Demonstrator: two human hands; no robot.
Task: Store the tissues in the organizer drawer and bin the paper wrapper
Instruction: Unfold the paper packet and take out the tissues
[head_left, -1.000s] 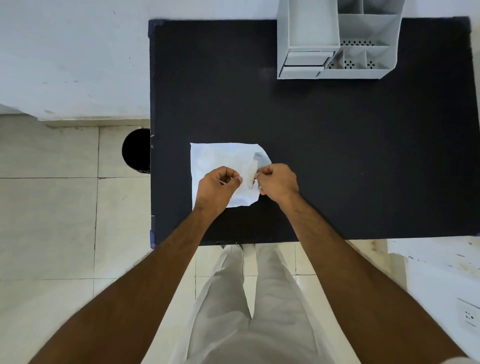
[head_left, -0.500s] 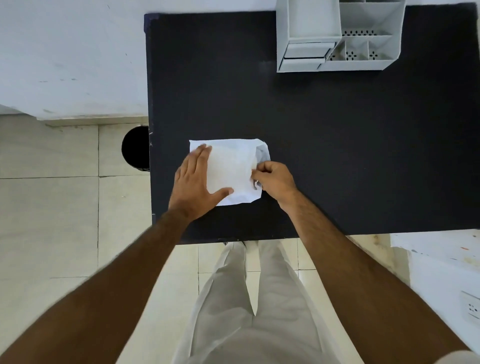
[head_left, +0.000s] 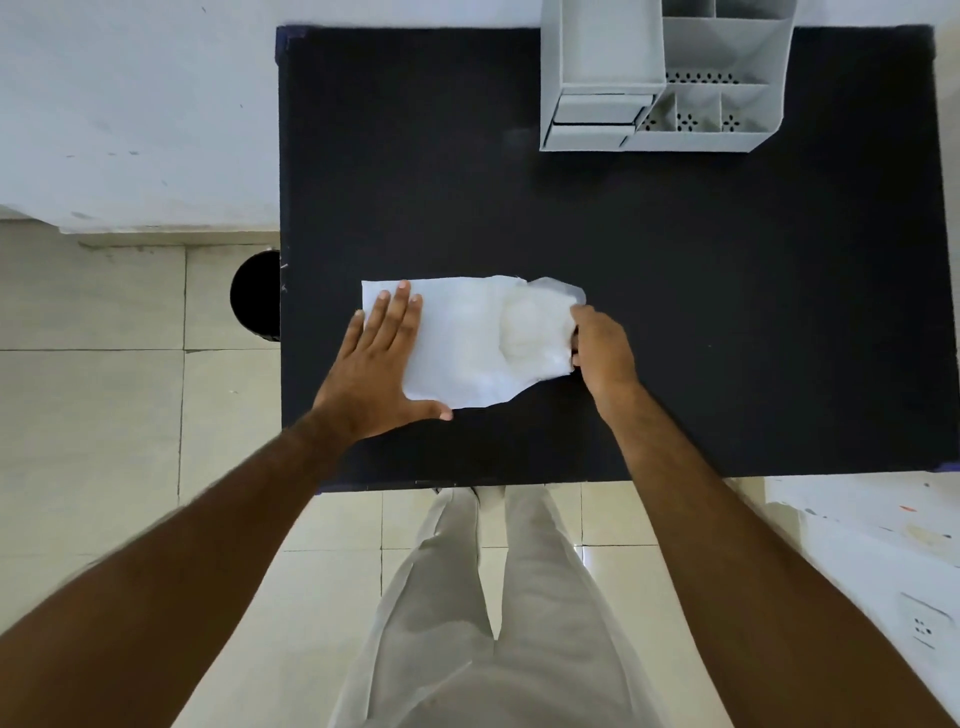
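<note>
A white paper wrapper (head_left: 457, 343) is lying flat on the near-left part of a black desk (head_left: 675, 291), with a soft white wad of tissues (head_left: 532, 332) bulging out of its right end. The left hand (head_left: 382, 369) is pressing down on the wrapper's left end, palm flat and fingers spread wide, the thumb stretched along the wrapper's near edge. The right hand (head_left: 602, 356) is sitting at the wrapper's right end with its fingers curled in against the tissues, gripping them where they are emerging from the paper; the fingertips themselves are hidden behind the knuckles. Both bare forearms are reaching in from the bottom corners of the frame, and the person's pale trousers (head_left: 488, 623) are showing between them, below the desk's near edge. At the far right of the desk, well apart from the wrapper, a grey organizer (head_left: 660, 78) is standing with several open compartments on its right side and two small drawers (head_left: 597, 117) stacked at its lower left; whether the drawers are fully closed is hard to tell from above. Off the desk's left edge, a round black bin (head_left: 254, 296) is sitting on the pale tiled floor (head_left: 104, 415), partly tucked under the desk. A white wall (head_left: 130, 104) is running along the upper left of the scene, and a white wall socket (head_left: 924, 626) is showing at the lower right.
</note>
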